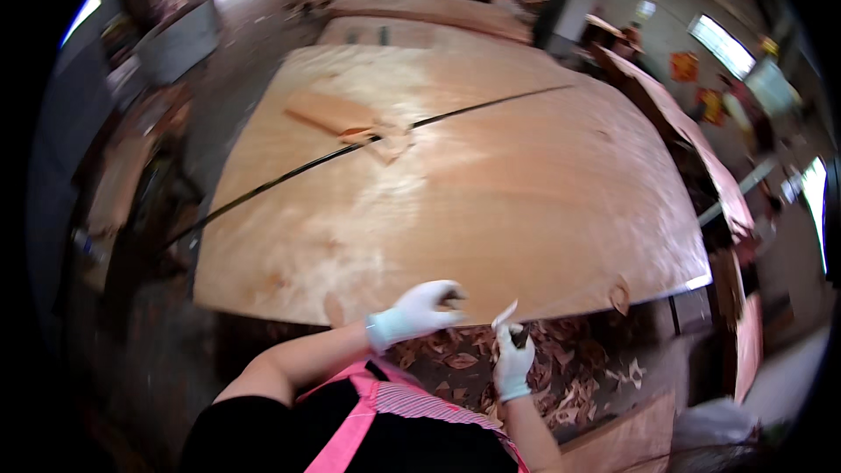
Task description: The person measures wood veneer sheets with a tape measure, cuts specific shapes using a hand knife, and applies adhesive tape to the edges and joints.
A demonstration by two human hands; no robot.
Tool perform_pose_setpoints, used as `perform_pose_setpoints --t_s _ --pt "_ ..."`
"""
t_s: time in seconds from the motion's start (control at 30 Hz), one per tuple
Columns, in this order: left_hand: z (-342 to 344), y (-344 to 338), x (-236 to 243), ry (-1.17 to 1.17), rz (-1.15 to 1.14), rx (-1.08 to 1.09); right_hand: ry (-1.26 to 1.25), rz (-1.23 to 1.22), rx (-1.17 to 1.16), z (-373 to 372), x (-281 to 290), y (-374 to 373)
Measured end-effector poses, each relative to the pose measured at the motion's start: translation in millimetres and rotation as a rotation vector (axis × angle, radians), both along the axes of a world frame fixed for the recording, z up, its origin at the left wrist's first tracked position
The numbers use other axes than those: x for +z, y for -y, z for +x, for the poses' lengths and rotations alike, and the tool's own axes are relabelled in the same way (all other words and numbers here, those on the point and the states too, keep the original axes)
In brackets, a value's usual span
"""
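Pinching thin pointed white strip (pixel 505 312) in white-gloved right hand (pixel 513 363), 5 o'clock.
Might drop strip among brown veneer scraps (pixel 565 366) if gripped loosely; unable to judge grip of white-gloved left hand (pixel 422 308).

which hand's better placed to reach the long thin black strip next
Likely the white-gloved left hand: it's nearer the long thin black strip, while the white-gloved right hand apparently holds a thin white piece.

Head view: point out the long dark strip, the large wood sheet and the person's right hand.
Long dark strip (pixel 328 159): head view, on its left half.
Large wood sheet (pixel 491 201): head view, on its bare surface near the middle.
Right hand (pixel 514 363): head view, on the middle of the gloved hand.
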State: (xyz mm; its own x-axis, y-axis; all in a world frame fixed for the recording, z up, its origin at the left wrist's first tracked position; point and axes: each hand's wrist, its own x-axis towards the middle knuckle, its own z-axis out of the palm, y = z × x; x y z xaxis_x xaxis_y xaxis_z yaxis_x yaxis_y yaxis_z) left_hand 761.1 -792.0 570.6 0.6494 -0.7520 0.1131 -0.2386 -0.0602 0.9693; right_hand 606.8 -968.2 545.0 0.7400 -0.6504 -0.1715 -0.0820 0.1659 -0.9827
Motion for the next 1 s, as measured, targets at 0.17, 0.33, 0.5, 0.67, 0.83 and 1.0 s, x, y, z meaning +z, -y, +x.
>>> perform_pose_setpoints --t_s 0.17,0.33,0.5,0.67,0.83,1.0 --pt "-10 20 -1 0.185 0.120 -0.355 0.078 0.145 -0.054 -18 -48 -69" --pt "-20 -2 -30 0.312 0.127 0.097 0.223 -0.581 0.235 -34 1 -117" --pt "-11 -56 -65 -0.731 -0.196 0.146 0.010 -0.317 0.524 1 6 -121" --pt "-23 -157 -69 -0.387 0.257 -0.009 -0.215 -0.233 0.524 36 -6 -148" --pt "-39 -238 -69 -0.420 0.344 0.164 -0.340 -0.428 0.798 66 -62 -173" --pt "-53 -296 -113 -0.774 -0.037 0.603 -0.327 -0.561 0.814 110 -99 -203"
